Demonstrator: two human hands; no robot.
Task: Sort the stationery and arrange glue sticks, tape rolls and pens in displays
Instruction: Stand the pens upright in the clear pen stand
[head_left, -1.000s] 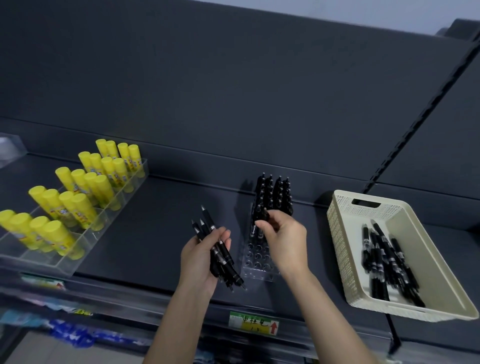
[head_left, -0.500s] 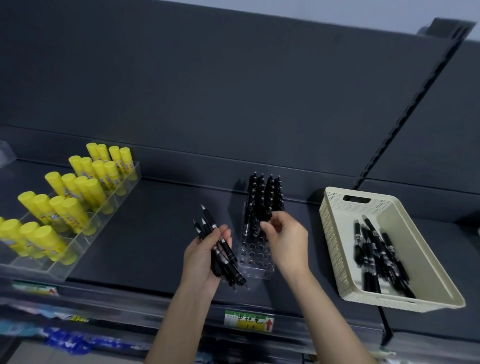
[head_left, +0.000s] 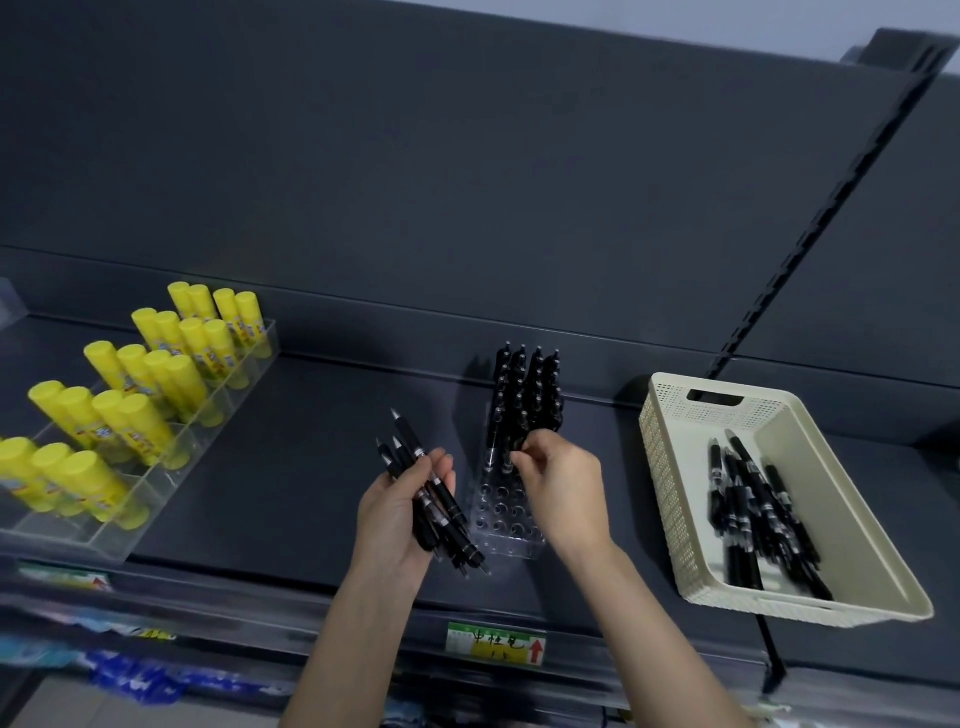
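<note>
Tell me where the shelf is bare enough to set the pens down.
Bare shelf lies between the glue stick tray and the left hand with its pens. A narrower strip runs between the pen holder and the basket. Around the right hand it is crowded.

A single wide-angle view from the person's head looks forward and down, tilted, at a dark shelf (head_left: 291, 457) close in front, with both forearms reaching up from the bottom edge and the shelf's back panel (head_left: 415, 182) filling the upper half.
</note>
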